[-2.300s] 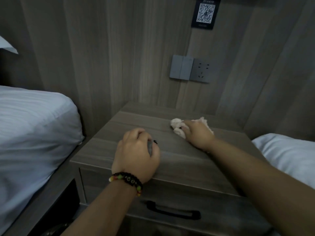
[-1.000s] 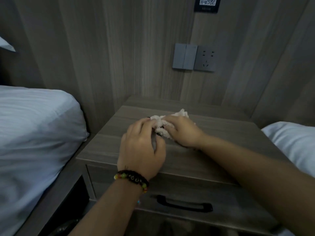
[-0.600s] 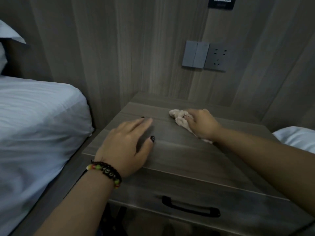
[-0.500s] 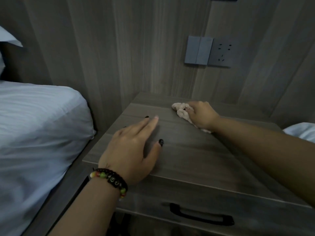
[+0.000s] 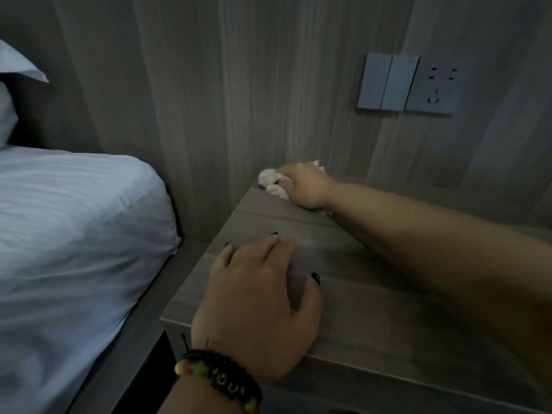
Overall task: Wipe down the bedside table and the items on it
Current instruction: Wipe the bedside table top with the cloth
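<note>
Fingers of my right hand [image 5: 304,186] are curled over a crumpled white cloth wad [image 5: 273,183], pressing it onto the far left corner of the grey wood-grain bedside table [image 5: 373,294], right where the top meets the wall panel. Half a second ago that wad was nearer the middle of the back edge; it has since swept leftward into the corner, so I judge the rear strip of the top is getting covered. My left hand [image 5: 260,309] lies flat on the near left part of the table, fingers straight and spread, thumb out, holding nothing; a second ago it was bunched up beside the cloth, and now it only steadies me. A beaded bracelet [image 5: 218,380] sits at that wrist. No loose items are visible on the table. Left of the table lies the white-sheeted bed [image 5: 74,234]; above its back edge on the wall sits a grey switch and socket plate [image 5: 406,83]. The front half of the top is probably next.
</note>
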Demonstrator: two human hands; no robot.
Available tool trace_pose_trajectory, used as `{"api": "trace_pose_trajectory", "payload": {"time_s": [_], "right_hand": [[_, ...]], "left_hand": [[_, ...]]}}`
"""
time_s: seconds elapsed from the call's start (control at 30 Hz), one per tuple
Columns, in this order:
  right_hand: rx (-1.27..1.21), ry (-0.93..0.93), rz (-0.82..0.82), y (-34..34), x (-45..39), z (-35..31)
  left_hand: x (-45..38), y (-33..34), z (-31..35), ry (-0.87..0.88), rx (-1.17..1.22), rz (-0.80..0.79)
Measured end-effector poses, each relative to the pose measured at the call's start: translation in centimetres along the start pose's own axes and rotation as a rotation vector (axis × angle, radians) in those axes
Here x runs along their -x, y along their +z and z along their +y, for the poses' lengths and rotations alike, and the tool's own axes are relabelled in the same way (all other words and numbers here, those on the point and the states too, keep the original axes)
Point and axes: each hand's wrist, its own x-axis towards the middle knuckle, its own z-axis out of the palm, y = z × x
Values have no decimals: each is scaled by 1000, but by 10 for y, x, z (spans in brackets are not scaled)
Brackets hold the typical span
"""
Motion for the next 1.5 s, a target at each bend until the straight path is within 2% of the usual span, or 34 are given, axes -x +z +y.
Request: {"api": "trace_pose_trajectory", "payload": {"time_s": [0.1,0.3,0.4,0.53,0.6,0.73,0.83,0.97,1.07,1.23,1.33,1.4,1.5], "right_hand": [[-7,-90,-31,14,-7,-18],[-46,57,-8,8,-26,-1],[-41,34,4,11,-20,-5],[-144,-111,-52,-6,44,-16],[-159,-149,-63,-18,93,-19],[-117,-152,-63,-30,146,-9],[-178,-89,-24,-33,127,4],[-108,94,53,-21,75,27],[-52,206,48,-19,68,16],[-45,198,37,-29,129,-17],[-87,149,11,-36,183,-31],[-106,136,8,-43,219,-33],[-111,135,42,-57,268,-20]], "left_hand": [[3,-1,1,-5,41,26],[3,1,-3,25,81,100],[5,3,-3,34,100,169],[9,8,-6,163,188,419],[10,9,-6,194,209,468],[10,8,-6,175,189,429],[9,7,-4,149,169,365],[8,3,-2,111,165,301],[7,3,-2,115,145,296],[10,-3,6,62,136,250],[23,-1,16,-35,121,289],[39,3,32,-81,137,334],[56,4,72,-98,167,289]]}}
